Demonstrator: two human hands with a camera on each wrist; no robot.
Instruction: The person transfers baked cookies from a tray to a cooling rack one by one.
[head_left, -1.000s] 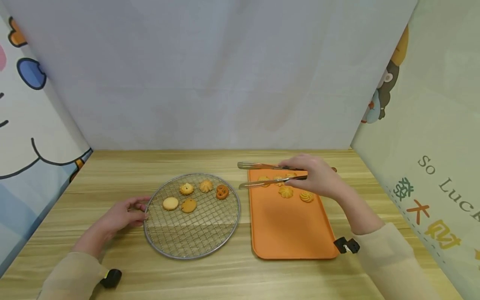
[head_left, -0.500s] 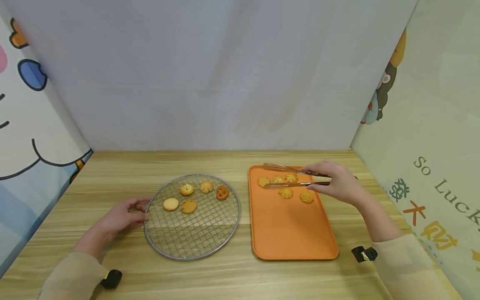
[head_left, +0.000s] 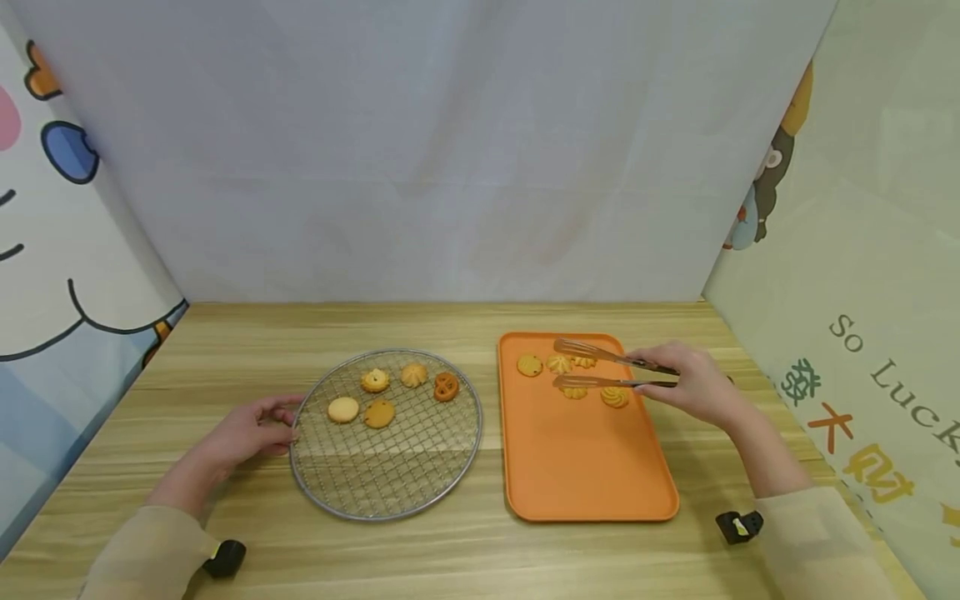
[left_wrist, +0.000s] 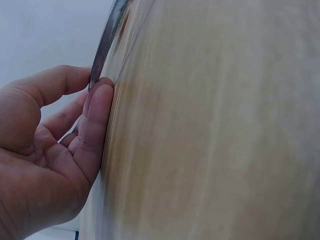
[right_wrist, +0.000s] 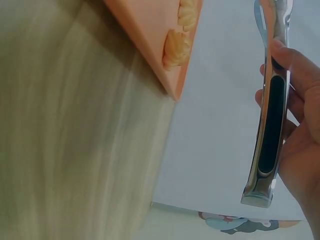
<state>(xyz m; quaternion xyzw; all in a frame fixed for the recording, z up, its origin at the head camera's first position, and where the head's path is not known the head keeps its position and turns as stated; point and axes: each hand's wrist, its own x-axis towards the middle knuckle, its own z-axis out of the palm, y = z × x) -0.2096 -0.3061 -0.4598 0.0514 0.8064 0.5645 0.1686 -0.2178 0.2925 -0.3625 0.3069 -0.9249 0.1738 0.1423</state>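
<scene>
At the left side of a round wire cooling rack (head_left: 386, 462), my left hand (head_left: 247, 433) pinches the metal rim between thumb and fingers. In the left wrist view the rim (left_wrist: 104, 50) runs in at the fingertips of this hand (left_wrist: 60, 130). My right hand (head_left: 693, 379) grips a pair of metal tongs (head_left: 618, 358) with dark handle grips. Their two arms are spread and hang over the back of an orange tray (head_left: 585, 467), overlapping several cookies (head_left: 529, 365) there. The right wrist view shows the tongs (right_wrist: 272, 120) held between thumb and fingers.
On the rack lie several baked pieces, among them a pretzel (head_left: 446, 386), a plain oval cookie (head_left: 342, 409) and a piped cookie (head_left: 413, 374). A swirl cookie (head_left: 615, 397) sits near the tray's right edge. A pale curtain (head_left: 450, 167) closes off the wooden table's back.
My right hand has carried the tongs rightward from the tray's left edge to over the cookies, then slightly lower in view. The left hand has stayed at the rack.
</scene>
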